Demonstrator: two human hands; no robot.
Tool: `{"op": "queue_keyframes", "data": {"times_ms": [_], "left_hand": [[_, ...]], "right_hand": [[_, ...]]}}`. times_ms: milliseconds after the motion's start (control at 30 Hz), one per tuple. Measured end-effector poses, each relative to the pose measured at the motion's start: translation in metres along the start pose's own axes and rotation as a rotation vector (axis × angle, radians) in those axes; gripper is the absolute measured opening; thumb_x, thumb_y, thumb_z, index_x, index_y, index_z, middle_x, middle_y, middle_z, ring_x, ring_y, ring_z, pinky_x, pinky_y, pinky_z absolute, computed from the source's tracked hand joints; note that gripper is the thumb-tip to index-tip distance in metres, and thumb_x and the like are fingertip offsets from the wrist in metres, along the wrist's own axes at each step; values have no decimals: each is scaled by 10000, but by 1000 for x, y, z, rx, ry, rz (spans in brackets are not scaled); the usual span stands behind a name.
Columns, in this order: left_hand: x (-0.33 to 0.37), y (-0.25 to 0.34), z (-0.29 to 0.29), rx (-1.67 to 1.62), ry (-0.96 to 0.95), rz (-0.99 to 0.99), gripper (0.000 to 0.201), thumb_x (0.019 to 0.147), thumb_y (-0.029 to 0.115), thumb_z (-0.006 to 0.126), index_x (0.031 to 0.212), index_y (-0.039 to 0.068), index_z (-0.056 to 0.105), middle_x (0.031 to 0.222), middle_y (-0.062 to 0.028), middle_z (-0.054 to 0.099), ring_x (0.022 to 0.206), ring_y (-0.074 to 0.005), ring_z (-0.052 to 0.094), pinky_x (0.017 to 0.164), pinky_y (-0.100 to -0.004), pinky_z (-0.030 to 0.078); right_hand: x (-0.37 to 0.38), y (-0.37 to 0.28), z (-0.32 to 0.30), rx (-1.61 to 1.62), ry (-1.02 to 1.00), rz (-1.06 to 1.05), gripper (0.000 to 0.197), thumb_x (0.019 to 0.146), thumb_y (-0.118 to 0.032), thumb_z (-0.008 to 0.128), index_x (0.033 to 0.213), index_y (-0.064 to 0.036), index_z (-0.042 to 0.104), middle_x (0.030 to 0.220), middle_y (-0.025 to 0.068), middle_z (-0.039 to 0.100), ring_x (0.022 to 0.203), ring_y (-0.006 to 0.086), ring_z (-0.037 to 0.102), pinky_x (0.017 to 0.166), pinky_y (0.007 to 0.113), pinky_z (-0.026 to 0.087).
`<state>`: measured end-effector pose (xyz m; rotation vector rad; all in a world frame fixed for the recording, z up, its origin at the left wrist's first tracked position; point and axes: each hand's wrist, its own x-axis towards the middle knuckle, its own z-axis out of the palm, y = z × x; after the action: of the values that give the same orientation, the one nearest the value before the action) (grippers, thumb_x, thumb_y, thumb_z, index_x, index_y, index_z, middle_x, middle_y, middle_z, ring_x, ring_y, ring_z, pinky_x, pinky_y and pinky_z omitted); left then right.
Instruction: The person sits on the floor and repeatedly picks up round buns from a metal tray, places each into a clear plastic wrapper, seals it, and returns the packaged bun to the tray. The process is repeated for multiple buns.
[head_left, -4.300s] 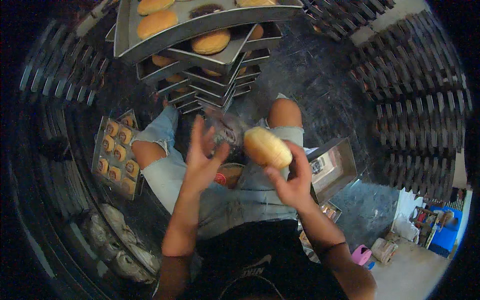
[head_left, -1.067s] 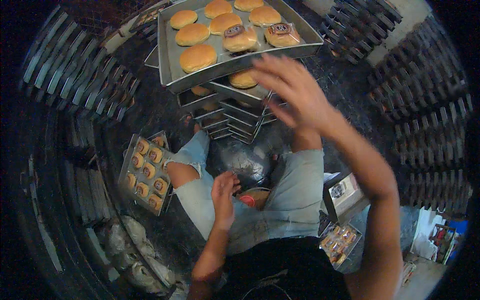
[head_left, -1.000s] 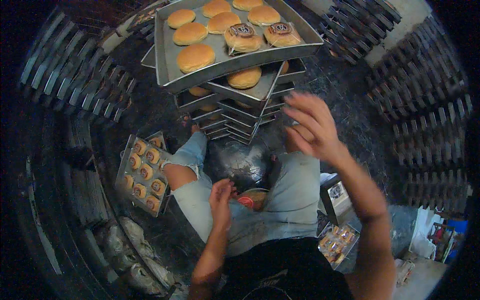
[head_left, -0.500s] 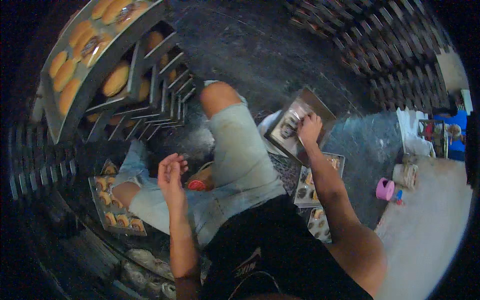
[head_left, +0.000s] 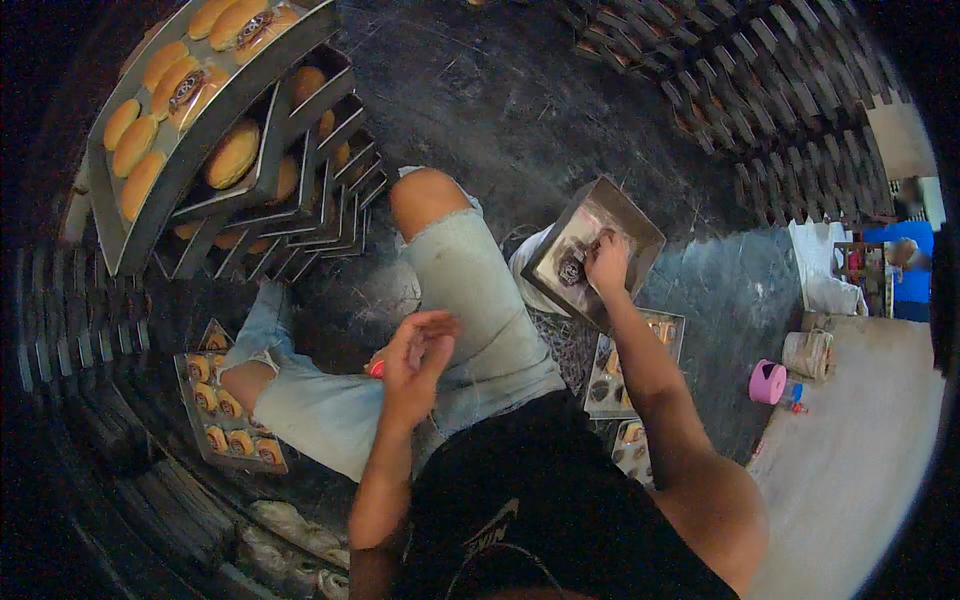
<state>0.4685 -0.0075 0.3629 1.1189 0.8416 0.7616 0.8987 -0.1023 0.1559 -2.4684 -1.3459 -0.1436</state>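
Note:
My right hand (head_left: pixel 608 265) reaches into a metal tray (head_left: pixel 638 215) that stands tilted beside my right leg. Inside lie clear plastic bags (head_left: pixel 572 268) with a dark round print. The fingers are bent together on the top bag at the stack's edge; their tips are partly hidden. My left hand (head_left: pixel 415 355) hovers over my lap, holding nothing, its fingers stretched and the thumb apart. Behind it a small red thing (head_left: pixel 375 368) is mostly covered. At the upper left, oval buns (head_left: pixel 135 145) sit on the top tray (head_left: pixel 200 130) of a stack, some of them in printed clear bags (head_left: pixel 188 92).
Trays of bagged buns lie on the floor at left (head_left: pixel 238 463) and beside my right arm (head_left: pixel 610 405). Tall stacks of dark trays (head_left: pixel 790 90) stand at the upper right. A pink roll-shaped thing (head_left: pixel 768 382) lies at right. Crumpled plastic (head_left: pixel 290 525) is at lower left.
My left hand has moved right, over my lap, and hides more of the red thing. My right hand has shifted slightly left and down within the tray, near the bags.

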Motion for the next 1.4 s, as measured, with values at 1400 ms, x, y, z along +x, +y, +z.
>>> {"op": "queue_keyframes", "data": {"times_ms": [1400], "left_hand": [[6, -71, -45, -146, 548, -143, 170, 1030, 209, 695, 1011, 41, 672, 872, 43, 630, 795, -53, 555, 741, -227, 447]], "right_hand": [[-13, -183, -99, 1155, -242, 330, 639, 911, -37, 753, 1464, -41, 434, 935, 89, 745, 795, 132, 681, 737, 291, 539]]}}
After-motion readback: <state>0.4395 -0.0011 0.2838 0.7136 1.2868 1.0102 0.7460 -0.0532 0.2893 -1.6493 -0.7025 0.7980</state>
